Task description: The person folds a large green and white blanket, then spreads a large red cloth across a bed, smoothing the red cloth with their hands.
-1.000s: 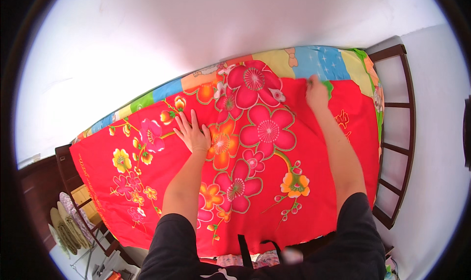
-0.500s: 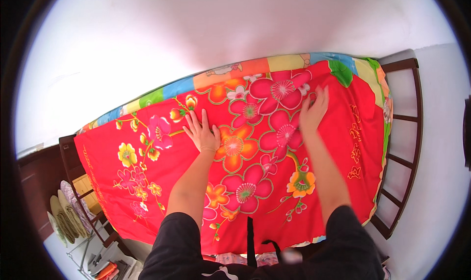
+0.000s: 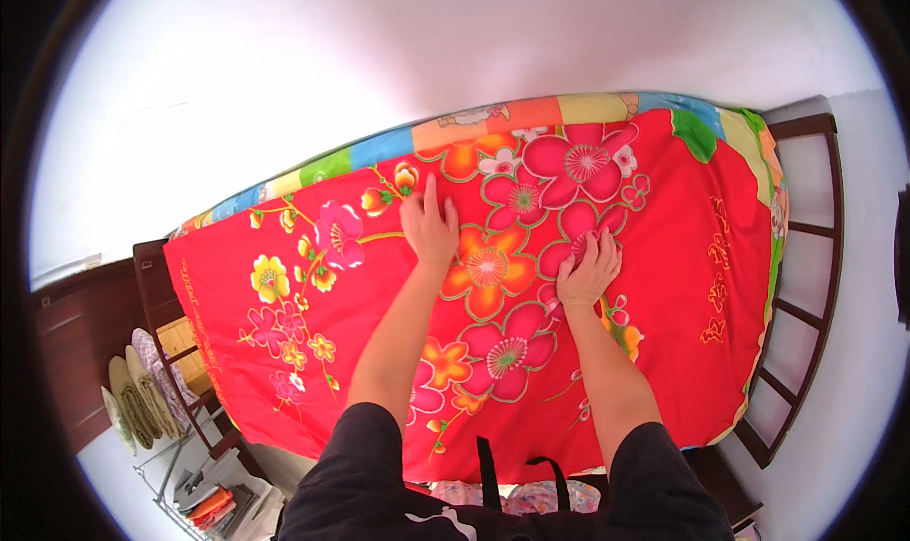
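A red cloth (image 3: 664, 323) printed with large pink, orange and yellow flowers lies spread over a bed, mostly flat. My left hand (image 3: 431, 225) rests on it near an orange flower, index finger stretched forward and the others somewhat bent. To its right, my right hand (image 3: 591, 268) lies palm down on a pink flower with its fingers extended. Neither hand appears to hold anything. Along the far side, a multicoloured patterned sheet (image 3: 379, 149) shows from under the red cloth.
A white wall borders the bed's far side. Dark wooden bed frames stand at the right end (image 3: 823, 285) and the left end (image 3: 152, 275). Cushions (image 3: 133, 399) and a metal rack (image 3: 161, 489) are at the lower left. Black straps (image 3: 488, 475) hang before me.
My right hand has come down from the far part of the cloth onto its middle. My left hand's fingers are less spread, and it sits slightly farther up. The view has shifted a little.
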Available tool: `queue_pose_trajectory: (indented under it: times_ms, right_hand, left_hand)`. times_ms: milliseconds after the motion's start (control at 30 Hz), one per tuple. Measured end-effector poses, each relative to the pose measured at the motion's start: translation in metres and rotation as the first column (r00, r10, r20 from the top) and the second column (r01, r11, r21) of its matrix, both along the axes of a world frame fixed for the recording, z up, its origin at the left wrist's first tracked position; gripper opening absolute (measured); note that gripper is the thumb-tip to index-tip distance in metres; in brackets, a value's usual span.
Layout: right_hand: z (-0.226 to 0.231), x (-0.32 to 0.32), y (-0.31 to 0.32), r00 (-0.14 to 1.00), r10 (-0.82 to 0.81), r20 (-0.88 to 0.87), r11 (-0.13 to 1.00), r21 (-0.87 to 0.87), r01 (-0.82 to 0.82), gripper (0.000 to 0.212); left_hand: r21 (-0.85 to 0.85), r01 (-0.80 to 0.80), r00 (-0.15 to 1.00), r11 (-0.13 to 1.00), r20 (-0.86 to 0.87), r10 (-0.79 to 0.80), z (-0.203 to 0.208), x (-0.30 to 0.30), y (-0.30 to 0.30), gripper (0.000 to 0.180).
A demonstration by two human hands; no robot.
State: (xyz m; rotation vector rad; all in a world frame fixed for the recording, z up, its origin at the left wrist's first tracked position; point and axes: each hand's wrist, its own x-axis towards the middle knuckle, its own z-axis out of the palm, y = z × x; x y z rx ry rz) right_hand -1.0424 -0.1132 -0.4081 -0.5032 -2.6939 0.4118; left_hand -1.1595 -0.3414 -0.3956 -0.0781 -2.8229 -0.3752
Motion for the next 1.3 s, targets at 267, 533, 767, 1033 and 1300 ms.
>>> queue_pose_trajectory:
  times_ms: [267,533,767,1033,1300]
  right_hand:
    - [0.000,0.000,-0.002,1.000,0.005,-0.015,0.999,-0.037,-0.005,0.053]
    - [0.003,0.004,0.006,1.000,0.000,-0.001,0.998,-0.065,0.000,0.053]
    - [0.001,0.005,0.008,1.000,-0.022,-0.007,0.990,-0.137,0.021,0.054]
    - [0.007,0.008,0.020,0.977,-0.022,-0.211,0.896,-0.437,-0.075,0.033]
    - [0.047,-0.053,0.256,0.686,-0.562,-0.462,0.740,-0.651,0.168,0.016]
  left_hand:
    - [0.254,0.081,0.937,0.964,0.311,-0.160,0.022,-0.102,0.027,0.018]
    - [0.607,-0.133,0.989,0.784,0.029,0.145,0.024,-0.105,0.068,0.010]
    - [0.360,0.537,0.838,0.763,-0.123,-0.531,0.001,-0.027,0.208,0.037]
    - [0.033,0.613,0.790,0.789,-0.003,-0.613,-0.006,-0.031,0.240,0.039]
    - [-0.017,0.592,0.806,0.806,0.026,-0.592,-0.005,-0.029,0.241,0.044]
